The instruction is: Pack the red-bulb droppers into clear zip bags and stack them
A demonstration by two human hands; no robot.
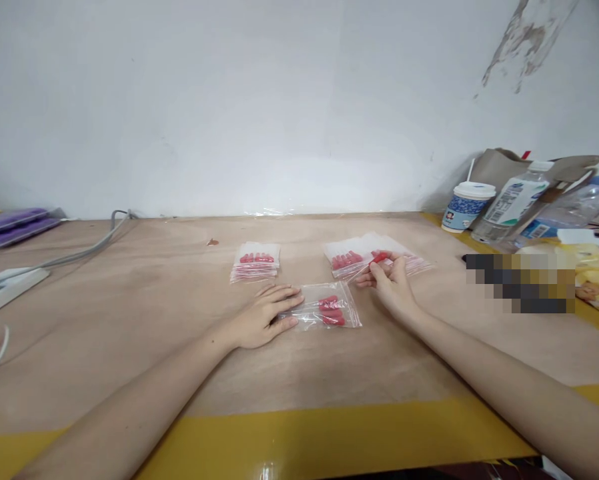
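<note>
In the middle of the table lies a larger clear zip bag (309,323), flat, with several red finger-shaped pieces (332,311) near its right end. My left hand (263,316) rests flat on the left end of this bag, fingers spread. My right hand (392,283) pinches a small zip bag (363,268) at the right-hand pile, and red shows at the fingertips. That pile of small zip bags (347,259) is fanned out, with red pieces inside. Behind my left hand stands a neater stack of similar small bags (254,262).
A paper cup with a straw (467,207), a plastic bottle (514,203) and a brown bag (499,163) stand at the back right. Yellow packaging (597,280) lies nearer. On the left are purple packets (17,225), a grey cable (92,250) and a white power strip (17,287).
</note>
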